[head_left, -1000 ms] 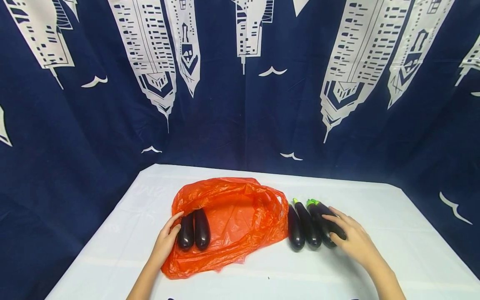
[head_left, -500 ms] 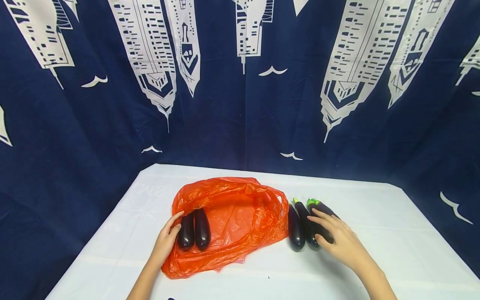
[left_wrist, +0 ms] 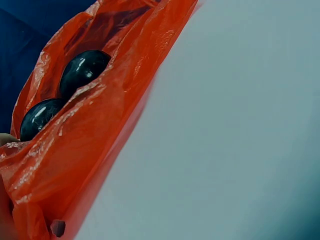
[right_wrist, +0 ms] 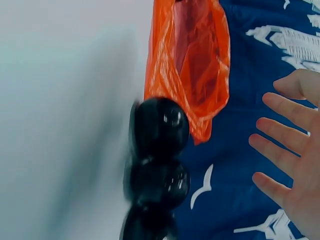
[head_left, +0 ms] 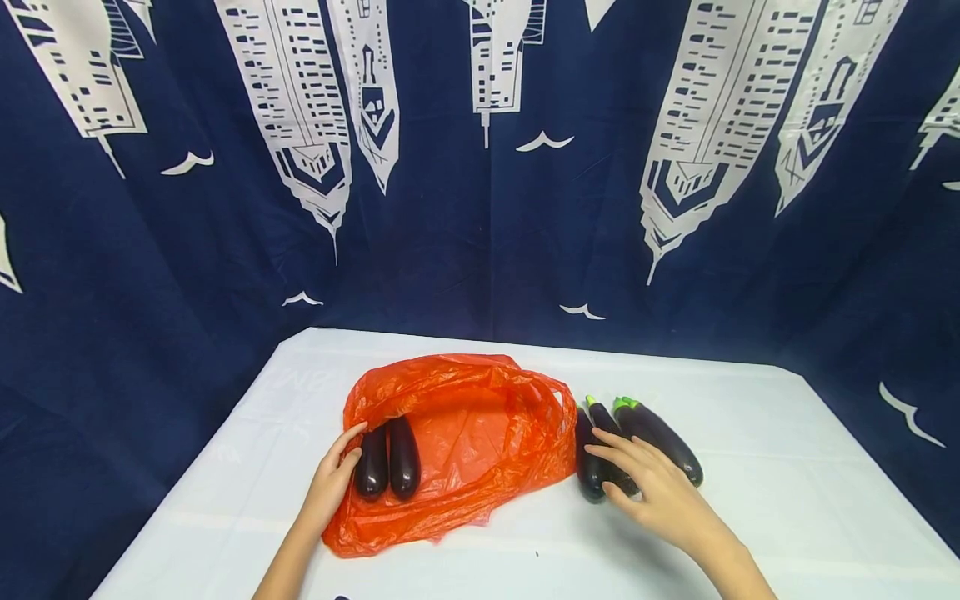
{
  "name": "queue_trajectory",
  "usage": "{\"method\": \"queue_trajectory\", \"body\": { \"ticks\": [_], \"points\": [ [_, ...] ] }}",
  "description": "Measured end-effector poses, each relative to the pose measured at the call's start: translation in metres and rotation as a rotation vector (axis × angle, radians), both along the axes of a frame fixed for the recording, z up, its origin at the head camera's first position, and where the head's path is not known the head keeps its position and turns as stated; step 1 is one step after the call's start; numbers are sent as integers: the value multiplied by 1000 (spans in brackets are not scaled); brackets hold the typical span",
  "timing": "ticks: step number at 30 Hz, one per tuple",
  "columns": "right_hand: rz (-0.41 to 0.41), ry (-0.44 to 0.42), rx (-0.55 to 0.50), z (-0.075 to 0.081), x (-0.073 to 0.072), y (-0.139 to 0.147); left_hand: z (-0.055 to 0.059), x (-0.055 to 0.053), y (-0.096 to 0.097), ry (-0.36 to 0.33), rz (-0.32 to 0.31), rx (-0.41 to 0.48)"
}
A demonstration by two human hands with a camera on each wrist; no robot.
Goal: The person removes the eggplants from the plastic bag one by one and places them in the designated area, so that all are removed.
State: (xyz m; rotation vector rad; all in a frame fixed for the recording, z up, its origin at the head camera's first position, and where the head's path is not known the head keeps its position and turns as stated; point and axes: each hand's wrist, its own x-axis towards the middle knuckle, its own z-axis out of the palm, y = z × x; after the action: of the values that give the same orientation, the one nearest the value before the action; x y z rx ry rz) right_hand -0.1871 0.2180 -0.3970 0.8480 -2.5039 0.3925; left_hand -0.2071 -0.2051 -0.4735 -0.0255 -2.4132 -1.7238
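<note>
An orange-red plastic bag [head_left: 465, 433] lies spread with its mouth facing up. Two dark eggplants, one of them the right-hand eggplant [head_left: 404, 458], lie side by side within it. My left hand [head_left: 330, 479] holds the bag's left edge, close to these eggplants; part of its fingers is hidden by the bag. Several more eggplants [head_left: 678, 454] with green stem ends form a row right of the bag. Above that row is my right hand [head_left: 660, 496], fingers spread and holding nothing. In the right wrist view it appears apart from the rounded eggplant ends [right_wrist: 160, 127].
A white-covered table [head_left: 540, 558] carries everything. Behind it hangs a dark blue cloth [head_left: 480, 250] printed with white buildings and birds. A small dark object [head_left: 342, 597] shows at the bottom edge of the head view.
My right hand has moved left over the row of eggplants, from the rightmost ones toward those nearest the bag. The left hand and the bag stay where they were.
</note>
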Motion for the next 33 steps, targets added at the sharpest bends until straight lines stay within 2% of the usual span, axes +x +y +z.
{"method": "queue_trajectory", "body": {
  "ticks": [4,13,23,28,33],
  "points": [
    [21,-13,4,1,2,-9,0,0,0,1,1,4],
    [-23,-150,9,9,4,-31,0,0,0,0,4,-1],
    [78,-110,44,13,-1,-60,1,3,1,-7,-1,2],
    [138,-112,61,16,-4,-76,1,2,1,-8,0,-1],
    [162,-143,73,19,-7,-91,-1,1,1,-5,3,-5]
  ]
}}
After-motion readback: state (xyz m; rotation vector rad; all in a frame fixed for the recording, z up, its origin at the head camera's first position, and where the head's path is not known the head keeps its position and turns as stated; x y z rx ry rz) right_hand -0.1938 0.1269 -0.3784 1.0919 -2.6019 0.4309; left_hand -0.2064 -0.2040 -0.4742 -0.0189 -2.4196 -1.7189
